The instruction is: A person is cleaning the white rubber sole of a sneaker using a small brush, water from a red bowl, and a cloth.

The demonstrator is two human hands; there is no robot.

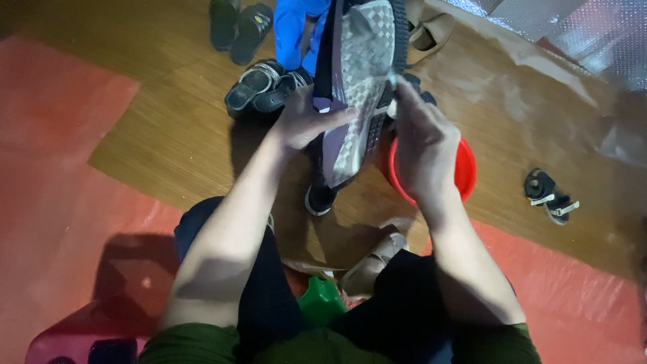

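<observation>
I hold a dark shoe (360,81) sole-up above the floor, its grey patterned sole facing me. My left hand (304,120) grips the shoe's left side near the heel. My right hand (421,145) is against the shoe's right edge, fingers closed on it or on something small I cannot make out. Below the shoe sits a red basin (466,168), partly hidden by my right hand. My knees in dark trousers are at the bottom of the view.
Black sandals (259,86) and another dark pair (239,27) lie at the back left. A small strapped sandal (549,195) lies on the right. A beige shoe (371,266), a green object (322,302) and a blue garment (296,30) are close by.
</observation>
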